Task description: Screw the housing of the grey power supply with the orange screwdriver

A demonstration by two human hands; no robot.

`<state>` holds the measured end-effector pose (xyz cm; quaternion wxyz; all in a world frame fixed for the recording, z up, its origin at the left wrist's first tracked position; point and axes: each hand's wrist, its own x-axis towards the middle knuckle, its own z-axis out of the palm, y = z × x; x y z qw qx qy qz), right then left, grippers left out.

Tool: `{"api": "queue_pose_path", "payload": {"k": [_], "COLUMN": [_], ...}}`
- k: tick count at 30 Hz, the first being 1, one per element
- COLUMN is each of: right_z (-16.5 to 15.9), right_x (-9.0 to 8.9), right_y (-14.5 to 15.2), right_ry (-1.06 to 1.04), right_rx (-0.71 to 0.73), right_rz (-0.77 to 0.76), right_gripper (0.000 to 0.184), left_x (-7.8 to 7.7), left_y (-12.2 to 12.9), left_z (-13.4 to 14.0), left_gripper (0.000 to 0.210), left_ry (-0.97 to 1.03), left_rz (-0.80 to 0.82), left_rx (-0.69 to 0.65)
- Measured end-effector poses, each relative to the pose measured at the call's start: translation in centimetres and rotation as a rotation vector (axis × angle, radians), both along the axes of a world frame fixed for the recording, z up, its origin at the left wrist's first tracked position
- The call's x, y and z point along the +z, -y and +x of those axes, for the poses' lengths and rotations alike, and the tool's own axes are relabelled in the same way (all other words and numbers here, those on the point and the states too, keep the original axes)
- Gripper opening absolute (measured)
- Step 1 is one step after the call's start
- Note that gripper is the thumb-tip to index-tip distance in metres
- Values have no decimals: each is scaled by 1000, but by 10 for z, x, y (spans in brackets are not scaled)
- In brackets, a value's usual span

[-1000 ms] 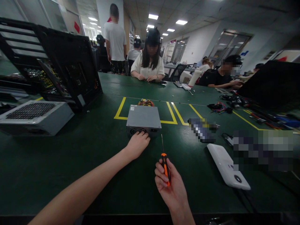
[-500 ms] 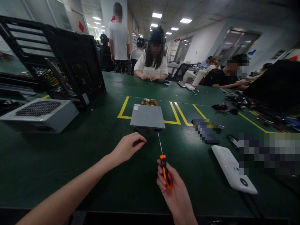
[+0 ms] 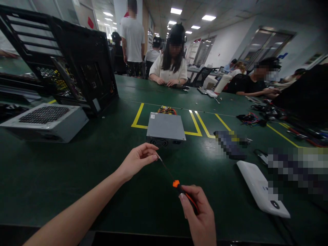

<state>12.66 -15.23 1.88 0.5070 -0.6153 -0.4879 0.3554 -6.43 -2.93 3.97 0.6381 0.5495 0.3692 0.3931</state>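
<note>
My right hand (image 3: 201,212) is wrapped round the orange and black handle of a screwdriver (image 3: 176,183), whose thin shaft slants up and to the left. At the shaft's far end, the thumb and fingers of my left hand (image 3: 138,160) are drawn together in a pinch by the tip. Whatever they hold is too small to make out. Just beyond my left hand lies a grey computer power supply (image 3: 166,125), its fan grille and socket facing me. A bundle of coloured cables (image 3: 166,110) shows behind it.
On the left stand a black computer case (image 3: 98,75) and a second power supply (image 3: 66,124). A white device (image 3: 261,188) and loose cables (image 3: 251,119) lie on the right of the green table (image 3: 123,208). Yellow tape (image 3: 138,116) marks the surface. Across the table sits a person (image 3: 167,66).
The screwdriver's tip has come away from the power supply and swung left to my left fingertips. My right hand has turned and shifted right, and the whole view has moved slightly.
</note>
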Motion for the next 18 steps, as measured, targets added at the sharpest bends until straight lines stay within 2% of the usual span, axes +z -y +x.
{"api": "queue_pose_path", "payload": {"k": [4, 11, 18], "right_z": [0, 0, 1], "right_x": [3, 3, 5], "right_y": [-2, -2, -2], "right_ry": [115, 199, 396], "right_rx": [19, 18, 85], "right_rz": [67, 113, 337], "right_gripper": [14, 11, 12], "left_x": [2, 3, 1], "left_y": [0, 0, -2], "left_z": [0, -1, -4], "left_gripper": [32, 33, 36], "left_ry": [31, 20, -56], "left_rz": [-24, -31, -15], "left_rx": [4, -10, -41]}}
